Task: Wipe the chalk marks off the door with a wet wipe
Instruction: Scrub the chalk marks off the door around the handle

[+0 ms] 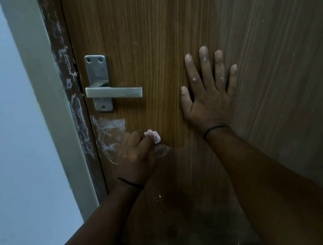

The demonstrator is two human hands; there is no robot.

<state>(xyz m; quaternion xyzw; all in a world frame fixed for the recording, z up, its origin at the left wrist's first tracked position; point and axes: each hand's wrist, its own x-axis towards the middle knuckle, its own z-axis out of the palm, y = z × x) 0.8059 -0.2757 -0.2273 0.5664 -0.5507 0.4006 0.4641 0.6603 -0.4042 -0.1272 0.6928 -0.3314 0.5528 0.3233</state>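
Note:
A brown wood-grain door (pixel 167 32) fills the view. White chalk marks (pixel 109 134) smear the door just below the handle, near its left edge. My left hand (pixel 136 155) grips a crumpled whitish-pink wet wipe (pixel 152 136) and holds it against the door at the right side of the chalk patch; a fainter chalk smear shows just right of the knuckles. My right hand (pixel 208 93) lies flat on the door, fingers spread and straight, to the right of the handle and holding nothing.
A silver lever handle (pixel 113 92) on a metal plate sits above the chalk. The dark door frame (pixel 66 67) at the left carries white scuffs, with a pale wall (pixel 5 124) beyond it. Small white specks dot the lower door.

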